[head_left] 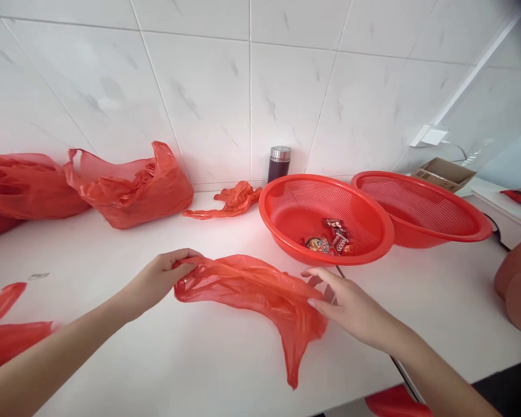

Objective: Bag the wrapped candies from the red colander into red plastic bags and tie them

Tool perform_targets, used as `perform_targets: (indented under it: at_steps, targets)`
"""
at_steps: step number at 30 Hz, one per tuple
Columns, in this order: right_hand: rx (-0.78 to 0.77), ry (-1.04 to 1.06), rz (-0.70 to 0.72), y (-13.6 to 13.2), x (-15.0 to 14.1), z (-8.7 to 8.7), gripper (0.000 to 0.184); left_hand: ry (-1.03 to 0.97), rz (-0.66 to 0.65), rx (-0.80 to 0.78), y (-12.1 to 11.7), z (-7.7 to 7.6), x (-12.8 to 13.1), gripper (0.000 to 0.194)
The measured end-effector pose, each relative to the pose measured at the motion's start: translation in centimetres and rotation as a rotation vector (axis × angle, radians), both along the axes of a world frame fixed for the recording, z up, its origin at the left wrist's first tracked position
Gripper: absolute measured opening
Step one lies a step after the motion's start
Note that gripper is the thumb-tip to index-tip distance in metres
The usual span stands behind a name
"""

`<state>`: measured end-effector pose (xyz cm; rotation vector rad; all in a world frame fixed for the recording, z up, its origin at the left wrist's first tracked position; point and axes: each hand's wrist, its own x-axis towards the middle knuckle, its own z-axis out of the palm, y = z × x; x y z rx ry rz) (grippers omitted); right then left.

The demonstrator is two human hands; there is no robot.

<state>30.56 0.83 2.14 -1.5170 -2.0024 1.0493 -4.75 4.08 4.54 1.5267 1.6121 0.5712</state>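
Note:
A thin red plastic bag [252,289] is stretched out above the white table, one handle drooping toward the front. My left hand [160,278] pinches the bag's left end between thumb and fingers. At its right end, my right hand [347,304] has thumb and fingers apart and curved around the bag's edge; whether the fingertips touch the plastic is hard to tell. Just beyond that hand stands a red perforated basket [286,243] with several small wrapped snack packets [330,240] in the bottom.
Full red bags [143,197] line the wall at left, near a crumpled red bag [237,200]. A dark flask [279,165] stands behind the basket. Rightward are a second basket [434,231], a cardboard box [445,174] and another person's arm [518,284]. More red plastic [13,341] lies front left.

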Motion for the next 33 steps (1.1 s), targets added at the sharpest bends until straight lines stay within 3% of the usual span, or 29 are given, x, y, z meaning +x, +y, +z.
perform_targets:
  at_steps: [4,6,8,11,14,17,20,21,23,25,26,27,29,31,33]
  targets:
    - [0.62,-0.005,0.036,-2.9,-1.3,3.9,0.031,-0.36,0.055,-0.189,-1.1,1.8,1.8,0.03]
    - [0.759,0.1,0.155,-3.7,-3.4,5.0,0.034,-0.477,0.062,-0.229,-1.7,1.9,3.0,0.028]
    - [0.713,0.089,0.293,-3.4,-5.5,4.6,0.035,-0.579,0.038,-0.274,-2.3,2.0,4.1,0.026]
    - [0.541,-0.216,0.343,-1.3,-7.2,2.3,0.037,-0.707,0.004,-0.333,-3.3,2.3,4.6,0.024]
    - [0.306,-0.492,0.409,0.2,-6.4,0.4,0.04,-0.71,0.123,-0.231,-3.0,2.2,2.7,0.021]
    - [0.101,-0.494,0.508,0.1,-5.0,0.4,0.052,-0.557,0.297,-0.097,-1.7,1.7,-0.2,0.027]
    - [0.074,-0.47,0.489,-0.2,-4.8,1.1,0.058,-0.24,0.26,0.027,-1.4,1.8,-1.1,0.034]
    - [0.089,-0.494,0.476,-0.2,-5.0,1.1,0.057,-0.105,0.221,0.17,-1.7,2.0,-0.6,0.033]
    - [0.134,-0.558,0.467,0.0,-5.8,1.0,0.049,0.189,0.094,0.616,-2.9,2.2,1.4,0.025]
    - [0.177,-0.593,0.47,0.2,-6.7,0.7,0.038,0.466,-0.131,1.04,-4.1,1.7,4.0,0.016]
    - [0.193,-0.597,0.474,0.2,-7.1,0.5,0.035,0.589,-0.26,1.161,-4.5,1.0,5.1,0.012]
    - [0.192,-0.603,0.484,0.2,-7.4,0.4,0.033,0.697,-0.372,1.192,-4.6,0.1,6.1,0.01]
    - [0.128,-0.623,0.516,-0.1,-7.5,0.3,0.038,0.86,-0.51,1.066,-4.0,-2.2,6.8,0.014]
    - [0.017,-0.65,0.549,-0.3,-6.9,0.2,0.062,0.959,-0.544,0.874,-2.7,-4.3,6.0,0.015]
    - [-0.068,-0.638,0.545,-0.3,-5.7,-0.2,0.084,1.027,-0.492,0.747,-1.4,-5.4,4.0,0.012]
